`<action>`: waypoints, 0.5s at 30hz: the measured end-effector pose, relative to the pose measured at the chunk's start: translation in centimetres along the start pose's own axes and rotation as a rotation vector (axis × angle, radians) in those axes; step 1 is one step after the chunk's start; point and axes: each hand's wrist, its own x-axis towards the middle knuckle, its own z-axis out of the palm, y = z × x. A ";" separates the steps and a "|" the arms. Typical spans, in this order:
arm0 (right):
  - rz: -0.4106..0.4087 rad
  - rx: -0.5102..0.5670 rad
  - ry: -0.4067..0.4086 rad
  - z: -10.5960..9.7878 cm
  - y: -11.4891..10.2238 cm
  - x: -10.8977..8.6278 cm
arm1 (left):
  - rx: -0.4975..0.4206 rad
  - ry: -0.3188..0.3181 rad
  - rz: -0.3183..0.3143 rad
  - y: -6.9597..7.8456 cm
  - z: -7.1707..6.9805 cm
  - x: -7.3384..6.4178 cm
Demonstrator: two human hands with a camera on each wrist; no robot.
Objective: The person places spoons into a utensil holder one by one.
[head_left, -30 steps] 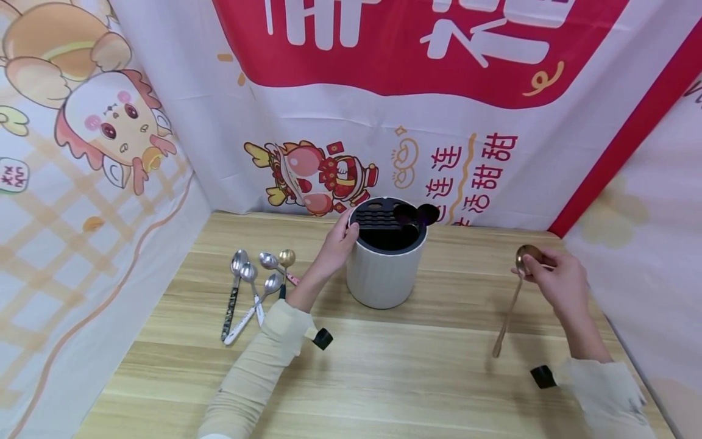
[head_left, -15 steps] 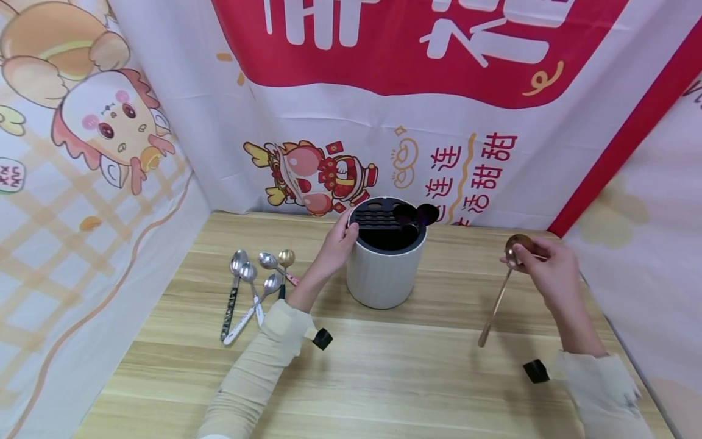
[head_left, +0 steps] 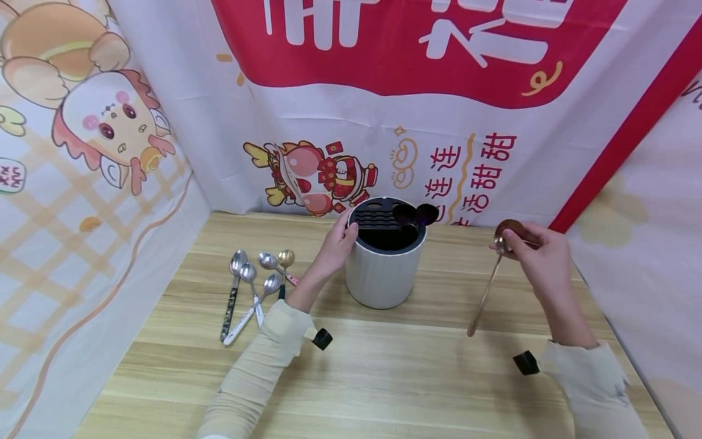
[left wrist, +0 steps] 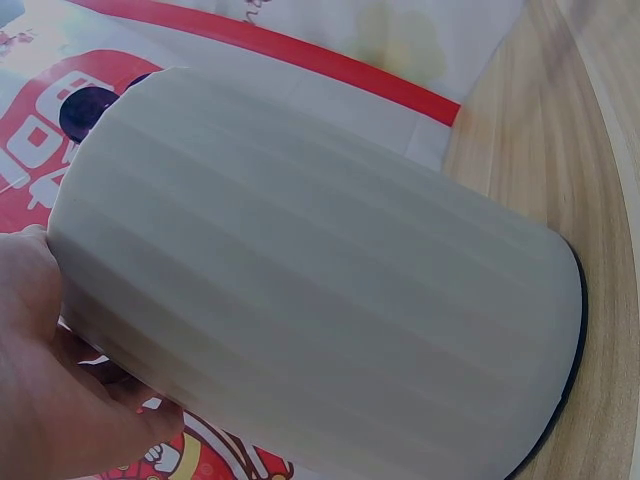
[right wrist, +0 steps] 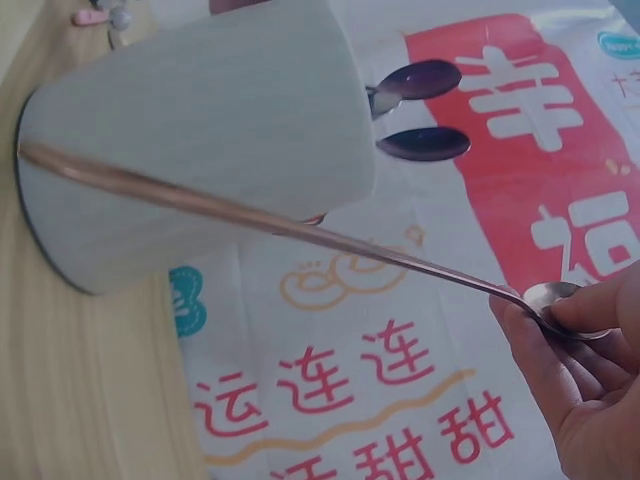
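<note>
A ribbed off-white utensil holder [head_left: 384,277] with a black slotted top stands upright on the table. My left hand [head_left: 337,244] grips its left rim, thumb on top; in the left wrist view the holder hides part of the fingers. Right of the holder, my right hand [head_left: 540,253] pinches a long copper-coloured spoon [head_left: 485,296] by its bowl, the handle slanting down. In the right wrist view the spoon's handle [right wrist: 270,222] crosses in front of the holder. Two dark spoons [right wrist: 425,143] poke bowl-up out of the holder's top.
Several spoons [head_left: 233,302] lie in a loose group on the left of the wooden table [head_left: 395,378], some crossing, with black, white and pink handles. A printed cloth [head_left: 471,177] hangs right behind the holder, and more cloth covers both sides.
My right hand has moved left and slightly away from me, bringing the copper-coloured spoon nearer the utensil holder. The left hand and the holder have stayed in place.
</note>
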 end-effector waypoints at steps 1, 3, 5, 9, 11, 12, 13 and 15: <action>-0.002 0.007 0.004 0.1 -0.2 0.0 | 0.000 0.001 0.003 0.0 0.0 0.0; -0.008 0.029 0.013 0.4 -0.5 0.1 | 0.003 0.004 0.010 0.0 0.0 0.0; -0.014 0.070 0.022 0.6 -0.7 0.1 | 0.001 0.007 0.023 0.0 -0.1 0.1; -0.027 0.074 0.039 1.0 -1.2 0.3 | -0.015 -0.004 0.042 0.0 0.0 0.2; -0.034 0.022 0.044 1.2 -1.5 0.4 | -0.020 -0.006 0.042 0.0 0.0 0.2; -0.039 -0.015 0.049 1.4 -1.7 0.5 | -0.022 -0.006 0.038 -0.1 0.0 0.2; -0.045 -0.049 0.053 1.5 -1.8 0.5 | -0.022 -0.004 0.032 -0.1 0.0 0.2; -0.056 -0.083 0.065 1.7 -2.1 0.6 | -0.020 -0.007 0.021 -0.2 0.0 0.2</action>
